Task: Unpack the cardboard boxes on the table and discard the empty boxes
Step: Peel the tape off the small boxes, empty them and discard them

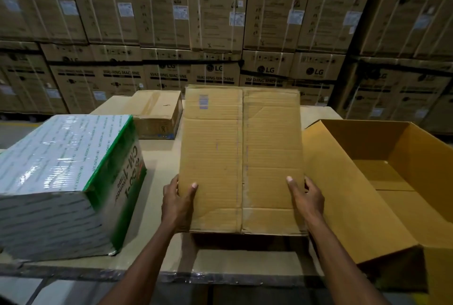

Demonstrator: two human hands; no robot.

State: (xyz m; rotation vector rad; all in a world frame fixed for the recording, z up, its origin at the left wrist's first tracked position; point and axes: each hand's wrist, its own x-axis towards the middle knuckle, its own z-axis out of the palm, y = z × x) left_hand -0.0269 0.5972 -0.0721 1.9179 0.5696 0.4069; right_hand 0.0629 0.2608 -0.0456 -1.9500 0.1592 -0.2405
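Near edge of the counter (157, 196), middle: a flattened cardboard box (241, 157) is held up off the surface, its far end tilted away from the person.
Left hand (177, 203): grips the box's left edge low down, thumb on the top face, fingers (171, 183) curled behind the edge.
Right hand (307, 196): grips the box's right edge at about the same height, thumb on top, the other fingers wrapped round the edge.
Flattened box surface: creased, with a seam running down its middle and a small printed label near its far left corner.
Left side of the counter: a wrapped bundle (66, 179) in clear film, white with a green band and printed lettering, well clear of the left hand.
Far edge of the counter, left of centre: a closed cardboard box (157, 113), taped, partly hidden behind the flattened one.
Right side of the counter: an open cardboard box (382, 182), flaps spread, its near flap just beside the right hand; nothing can be seen inside it.
Counter surface: covered in plain cardboard sheeting, with plastic film along its near edge.
Behind the counter: stacked washing-machine cartons (215, 10), strapped, filling the whole background.
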